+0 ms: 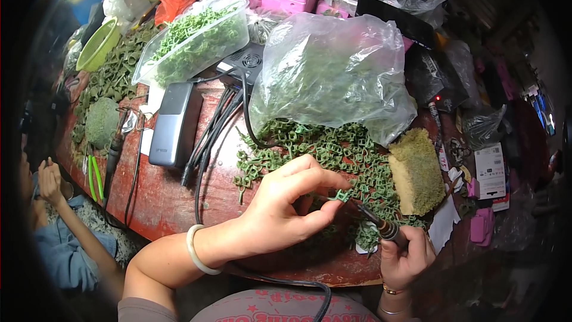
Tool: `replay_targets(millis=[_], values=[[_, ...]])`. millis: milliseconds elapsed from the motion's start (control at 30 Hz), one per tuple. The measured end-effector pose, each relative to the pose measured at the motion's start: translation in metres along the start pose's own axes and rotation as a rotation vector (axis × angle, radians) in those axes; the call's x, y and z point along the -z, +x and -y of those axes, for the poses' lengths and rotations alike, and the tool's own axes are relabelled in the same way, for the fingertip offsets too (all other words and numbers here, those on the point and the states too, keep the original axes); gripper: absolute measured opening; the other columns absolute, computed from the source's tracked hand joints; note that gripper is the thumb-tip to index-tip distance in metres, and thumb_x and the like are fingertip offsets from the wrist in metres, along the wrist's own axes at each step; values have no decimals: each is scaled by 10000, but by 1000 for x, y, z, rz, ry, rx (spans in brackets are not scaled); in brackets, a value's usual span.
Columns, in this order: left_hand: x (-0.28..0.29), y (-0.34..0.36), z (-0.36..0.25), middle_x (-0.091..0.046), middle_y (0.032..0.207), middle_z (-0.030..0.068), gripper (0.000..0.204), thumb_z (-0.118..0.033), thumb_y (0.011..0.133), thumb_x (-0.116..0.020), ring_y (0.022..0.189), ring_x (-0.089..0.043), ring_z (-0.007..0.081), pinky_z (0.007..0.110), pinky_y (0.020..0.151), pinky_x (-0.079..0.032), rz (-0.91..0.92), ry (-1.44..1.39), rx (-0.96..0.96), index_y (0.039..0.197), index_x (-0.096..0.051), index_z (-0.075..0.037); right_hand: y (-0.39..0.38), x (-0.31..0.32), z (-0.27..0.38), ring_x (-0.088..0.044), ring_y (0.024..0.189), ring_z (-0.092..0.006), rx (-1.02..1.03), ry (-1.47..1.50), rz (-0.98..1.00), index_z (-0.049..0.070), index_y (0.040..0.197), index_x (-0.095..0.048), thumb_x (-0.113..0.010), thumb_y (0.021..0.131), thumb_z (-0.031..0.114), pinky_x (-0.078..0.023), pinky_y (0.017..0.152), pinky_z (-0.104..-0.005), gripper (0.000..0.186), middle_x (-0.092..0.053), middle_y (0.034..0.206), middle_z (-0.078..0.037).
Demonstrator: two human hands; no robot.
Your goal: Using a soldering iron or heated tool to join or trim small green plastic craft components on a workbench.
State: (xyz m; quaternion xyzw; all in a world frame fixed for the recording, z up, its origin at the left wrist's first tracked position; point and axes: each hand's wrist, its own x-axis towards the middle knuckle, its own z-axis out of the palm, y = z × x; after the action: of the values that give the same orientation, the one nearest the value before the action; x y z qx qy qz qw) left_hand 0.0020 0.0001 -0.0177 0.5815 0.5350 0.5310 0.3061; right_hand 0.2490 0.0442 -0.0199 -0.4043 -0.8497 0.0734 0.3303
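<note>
Delicately, the left hand (286, 203) pinches a small green plastic piece (342, 196) while the right hand (405, 256) grips a slim soldering iron (375, 219).

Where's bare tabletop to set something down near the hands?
Bare red table between the grey power bank, black cables and left hand. Crowded: green plastic pieces under the clear bag, sponge, right hand with soldering iron.
</note>
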Motion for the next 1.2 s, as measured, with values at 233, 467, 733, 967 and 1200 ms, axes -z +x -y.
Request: replay_targets(millis=[233, 467, 733, 967, 1200], values=[[1, 0, 3, -586, 838, 34, 225, -31, 763, -717, 685, -507, 122, 252, 583, -403, -2, 9, -29, 983, -674, -43, 1, -2, -1, -515, 494, -236, -15, -1, -14, 37, 795, -578, -677, 856, 454, -384, 451, -342, 433, -507, 617, -58], [21, 10, -9, -580, 999, 68, 271, -99, 866, -653, 667, -530, 103, 199, 518, -370, 8, -956, 482, 1100, -536, -26, 7, 26, -27, -514, 540, -218, -251, -241, -97, -29, 831, -561, -727, 842, 143, -407, 481, -332, 239, -554, 683, -102], [32, 14, -12, -602, 803, 39, 97, -39, 848, -687, 744, -585, 109, 227, 598, -449, 42, -496, 539, 895, -604, -20, 0, 15, -28, -531, 537, -214, -168, -174, -216, 2, 823, -571, -727, 845, 226, -404, 488, -314, 274, -563, 668, -76], [45, 13, -14, -582, 788, 117, 208, -52, 724, -739, 715, -601, 288, 368, 638, -477, 274, 427, 82, 906, -641, -42, 1, 4, -30, -514, 527, -209, -110, -108, -240, -6, 824, -572, -726, 842, 254, -375, 472, -315, 303, -545, 655, -71], [35, 6, -11, -557, 788, 122, 179, -64, 728, -731, 731, -591, 323, 390, 649, -486, 274, 532, 42, 870, -626, -37, 1, 4, -29, -514, 539, -204, -162, -78, -224, -14, 838, -580, -721, 845, 244, -381, 484, -319, 294, -550, 656, -75]])
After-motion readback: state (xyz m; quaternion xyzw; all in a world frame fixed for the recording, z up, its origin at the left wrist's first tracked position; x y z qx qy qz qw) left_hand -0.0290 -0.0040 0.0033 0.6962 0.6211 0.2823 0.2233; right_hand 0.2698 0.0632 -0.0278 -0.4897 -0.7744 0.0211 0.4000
